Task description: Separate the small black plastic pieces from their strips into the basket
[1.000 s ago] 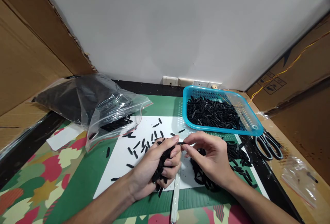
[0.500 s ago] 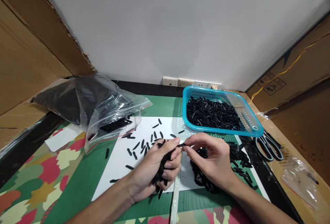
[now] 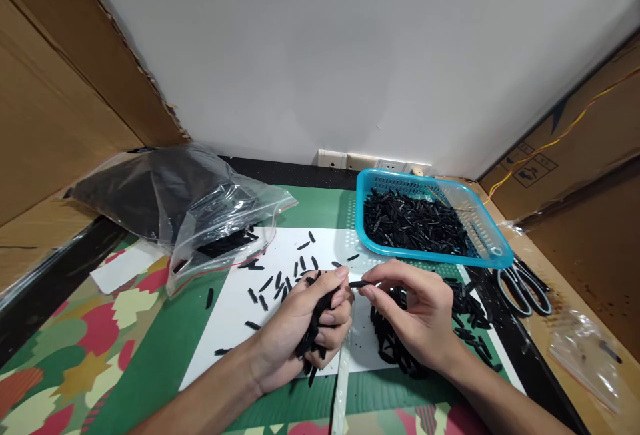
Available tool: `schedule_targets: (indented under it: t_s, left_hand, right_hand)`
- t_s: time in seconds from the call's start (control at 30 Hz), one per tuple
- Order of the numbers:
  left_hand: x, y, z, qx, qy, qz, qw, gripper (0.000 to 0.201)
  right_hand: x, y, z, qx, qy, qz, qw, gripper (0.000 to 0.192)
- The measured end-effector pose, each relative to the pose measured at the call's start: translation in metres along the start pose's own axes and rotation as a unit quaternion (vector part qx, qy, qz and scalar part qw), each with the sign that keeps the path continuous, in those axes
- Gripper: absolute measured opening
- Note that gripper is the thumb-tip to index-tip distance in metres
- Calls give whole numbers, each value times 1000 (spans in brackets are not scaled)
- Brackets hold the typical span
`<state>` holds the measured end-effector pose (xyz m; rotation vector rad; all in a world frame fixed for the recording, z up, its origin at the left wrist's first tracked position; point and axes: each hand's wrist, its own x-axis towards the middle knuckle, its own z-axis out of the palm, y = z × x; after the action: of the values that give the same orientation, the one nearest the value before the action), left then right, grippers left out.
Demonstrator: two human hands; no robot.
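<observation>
Slim, stick-shaped black strip (image 3: pixel 358 284) sits btwn hands, pinched in R hand (image 3: pixel 425 303) fingertips, w/ L hand (image 3: pixel 295 318) fisted round bunched thin black sticks (image 3: pixel 314 328); light pinch, snug fist prob. best.

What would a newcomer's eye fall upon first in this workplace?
Probably the bright blue basket, holding black strips, beyond the right hand. Next, in the centre, the left hand clutches a bunch of strips while the right pinches a single strip. A large clear bag lies at back left.
</observation>
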<state>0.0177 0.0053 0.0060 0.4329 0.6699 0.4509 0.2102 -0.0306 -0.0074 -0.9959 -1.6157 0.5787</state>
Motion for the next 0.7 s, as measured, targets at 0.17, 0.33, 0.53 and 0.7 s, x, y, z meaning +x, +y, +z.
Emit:
schedule_targets:
  t_s: [0.17,0.33,0.53,0.7]
  left_hand:
    - [0,1,0,-2,10,6,1000,50]
    - [0,0,-1,5,-8,0,1000,50]
    - [0,-1,-3,7,-20,-4,1000,49]
    - [-2,-2,-3,11,-29,-2,1000,50]
  right_hand:
    - [-1,1,-1,-14,5,-13,1000,8]
    - [-2,3,0,-6,8,-13,1000,11]
    - [-2,3,1,-7,4,-15,1000,12]
    - [-1,4,2,2,0,-8,1000,15]
